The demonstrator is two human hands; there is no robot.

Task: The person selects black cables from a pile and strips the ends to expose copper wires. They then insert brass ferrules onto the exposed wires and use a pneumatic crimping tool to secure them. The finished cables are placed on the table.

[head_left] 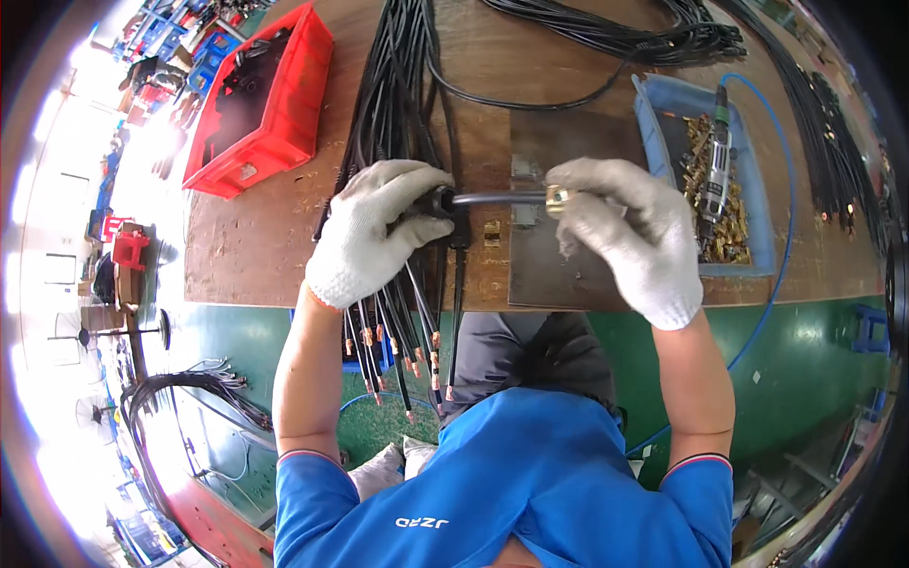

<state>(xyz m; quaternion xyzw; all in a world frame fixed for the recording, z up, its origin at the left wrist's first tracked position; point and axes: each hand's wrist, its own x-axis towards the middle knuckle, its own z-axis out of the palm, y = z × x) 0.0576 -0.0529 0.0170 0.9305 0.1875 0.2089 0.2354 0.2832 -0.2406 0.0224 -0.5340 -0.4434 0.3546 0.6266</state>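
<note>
Brass fitting (557, 200) seems seated on black cable (502, 198), pinched by right hand (632, 232); left hand (371, 232) grips black sleeve (443, 201); near-left cables (436, 358), copper-tipped, look unfitted

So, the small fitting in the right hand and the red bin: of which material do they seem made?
Fitting: probably brass or brass-plated metal, shiny, from its yellow-gold glint. Red bin: likely moulded plastic, smooth and slightly glossy, judging by its even colour.
</note>
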